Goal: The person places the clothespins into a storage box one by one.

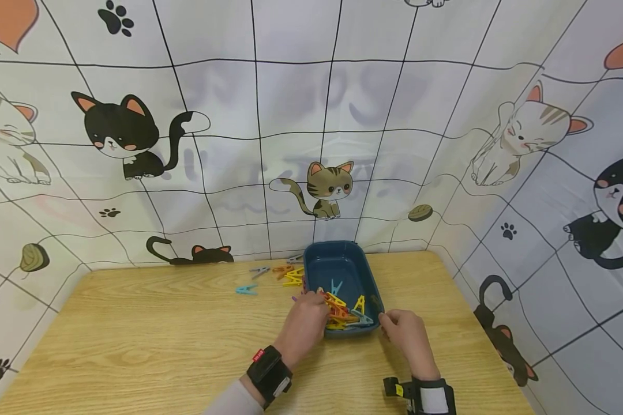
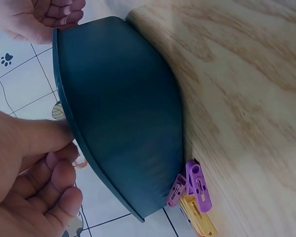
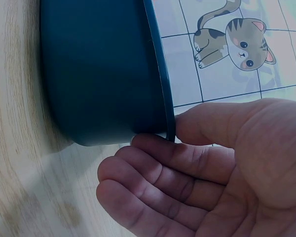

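Note:
A dark blue plastic basin [image 1: 342, 262] stands on the table with a heap of clothespins [image 1: 342, 314] in its near end, mostly yellow, orange and light blue. My right hand [image 1: 407, 337] pinches the rim at its near right corner, with thumb and index finger [image 3: 155, 143] on either side of the lip. At the left rim, my left hand [image 1: 303, 323] reaches over beside the heap, its fingers curled. The left thumb [image 2: 44, 136] passes behind the rim; its tip is hidden, and I cannot tell what it holds.
Loose clothespins lie left of the basin: light blue [image 1: 246, 289], grey [image 1: 260, 271] and yellow [image 1: 293, 276] ones. Purple clothespins [image 2: 200, 187] lie against the basin's outer side. A cat-print cloth [image 1: 301, 104] rises behind the wooden table [image 1: 176, 340] and along its right side.

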The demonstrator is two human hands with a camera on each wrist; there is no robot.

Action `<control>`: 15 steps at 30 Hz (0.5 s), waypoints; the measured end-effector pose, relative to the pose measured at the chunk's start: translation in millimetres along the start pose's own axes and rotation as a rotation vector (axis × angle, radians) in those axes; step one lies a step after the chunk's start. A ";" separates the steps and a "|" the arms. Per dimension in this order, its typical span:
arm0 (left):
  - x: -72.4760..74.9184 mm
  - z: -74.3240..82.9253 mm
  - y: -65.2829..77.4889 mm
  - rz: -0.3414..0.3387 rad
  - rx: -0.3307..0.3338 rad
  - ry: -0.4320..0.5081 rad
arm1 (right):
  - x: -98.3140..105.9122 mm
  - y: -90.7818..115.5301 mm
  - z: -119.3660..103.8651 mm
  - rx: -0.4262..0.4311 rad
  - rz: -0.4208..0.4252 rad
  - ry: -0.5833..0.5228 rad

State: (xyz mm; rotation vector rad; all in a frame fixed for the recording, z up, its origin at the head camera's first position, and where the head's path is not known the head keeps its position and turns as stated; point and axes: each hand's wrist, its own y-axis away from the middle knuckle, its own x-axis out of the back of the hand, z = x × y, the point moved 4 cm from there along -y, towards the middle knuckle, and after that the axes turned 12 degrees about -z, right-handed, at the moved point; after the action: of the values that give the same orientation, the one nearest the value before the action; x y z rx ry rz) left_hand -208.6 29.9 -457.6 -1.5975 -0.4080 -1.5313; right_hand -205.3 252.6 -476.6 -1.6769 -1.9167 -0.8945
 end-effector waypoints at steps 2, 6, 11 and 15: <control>1.4 -0.9 0.6 0.011 0.008 0.011 | -0.1 0.1 -0.1 0.005 0.002 0.004; 6.9 -6.0 4.2 0.043 0.044 0.045 | -0.2 -0.1 0.3 0.012 0.006 0.009; 12.7 -18.2 10.6 0.070 0.102 0.111 | -0.5 -0.9 1.0 -0.002 0.001 0.004; 16.6 -29.1 15.1 0.092 0.146 0.132 | 0.0 -0.6 0.4 -0.003 -0.004 0.004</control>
State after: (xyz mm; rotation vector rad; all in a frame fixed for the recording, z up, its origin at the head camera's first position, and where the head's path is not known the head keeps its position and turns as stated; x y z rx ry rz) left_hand -213.1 -6.0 -451.2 -1.3759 -0.3594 -1.4925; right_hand -205.8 252.8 -477.0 -1.6729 -1.9173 -0.9022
